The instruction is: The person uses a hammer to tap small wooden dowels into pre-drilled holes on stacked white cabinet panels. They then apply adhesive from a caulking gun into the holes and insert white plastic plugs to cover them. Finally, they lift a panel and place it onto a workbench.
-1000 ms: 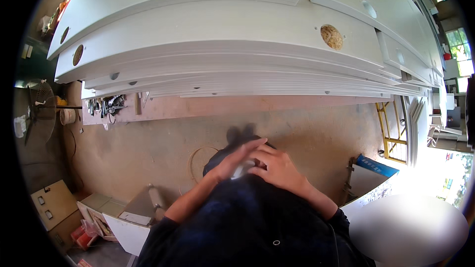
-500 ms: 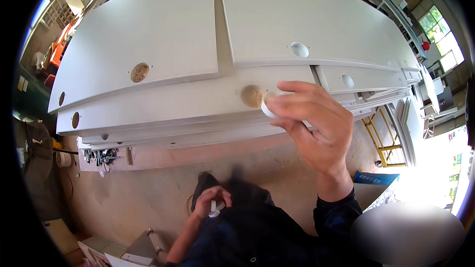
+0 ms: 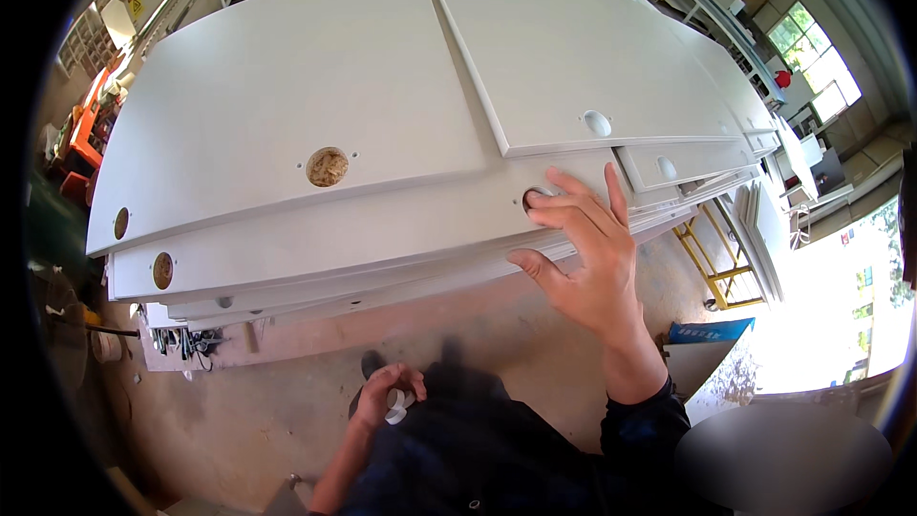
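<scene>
The right hand, right of centre in the frame, lies spread on the edge of a stack of white panels, its fingertips pressing a small white cap into a round hole in one panel; the fingers cover most of the cap. The left hand, low in the frame, is curled shut on a few white caps, partly hidden in the palm. Further left, open round holes show raw brown board inside. Two holes toward the upper right look white, already filled. Dusty concrete floor lies below the stack.
</scene>
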A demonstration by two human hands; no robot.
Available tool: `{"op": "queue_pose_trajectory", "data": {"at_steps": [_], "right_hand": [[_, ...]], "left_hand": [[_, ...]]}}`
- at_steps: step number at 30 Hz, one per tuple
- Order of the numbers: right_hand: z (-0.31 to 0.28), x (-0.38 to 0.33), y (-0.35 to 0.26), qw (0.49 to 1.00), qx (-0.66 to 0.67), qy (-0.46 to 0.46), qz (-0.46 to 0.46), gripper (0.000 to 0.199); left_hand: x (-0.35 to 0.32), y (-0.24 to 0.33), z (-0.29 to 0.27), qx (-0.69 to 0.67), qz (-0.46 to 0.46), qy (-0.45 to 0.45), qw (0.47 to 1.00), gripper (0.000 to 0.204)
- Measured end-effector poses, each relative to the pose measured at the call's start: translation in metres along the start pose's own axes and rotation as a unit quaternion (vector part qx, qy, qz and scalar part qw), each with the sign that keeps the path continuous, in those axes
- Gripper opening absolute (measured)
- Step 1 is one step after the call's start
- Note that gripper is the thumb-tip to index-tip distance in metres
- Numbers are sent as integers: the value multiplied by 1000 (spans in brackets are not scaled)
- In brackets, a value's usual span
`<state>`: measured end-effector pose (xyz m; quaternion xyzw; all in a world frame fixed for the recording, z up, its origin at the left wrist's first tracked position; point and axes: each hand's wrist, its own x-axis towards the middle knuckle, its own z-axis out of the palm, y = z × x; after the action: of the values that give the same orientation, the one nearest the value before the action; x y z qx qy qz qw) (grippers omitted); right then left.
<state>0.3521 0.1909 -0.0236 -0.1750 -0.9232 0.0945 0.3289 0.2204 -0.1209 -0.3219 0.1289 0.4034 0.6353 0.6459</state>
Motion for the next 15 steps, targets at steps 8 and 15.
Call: {"op": "queue_pose_trajectory", "data": {"at_steps": [8, 15], "right_hand": [[12, -39, -51, 953, 169, 251, 29, 15], [174, -116, -149, 894, 302, -318, 92, 18]], "left_hand": [[7, 34, -20, -78, -37, -31, 996, 53], [-23, 60, -36, -125, -32, -21, 991, 51]]}}
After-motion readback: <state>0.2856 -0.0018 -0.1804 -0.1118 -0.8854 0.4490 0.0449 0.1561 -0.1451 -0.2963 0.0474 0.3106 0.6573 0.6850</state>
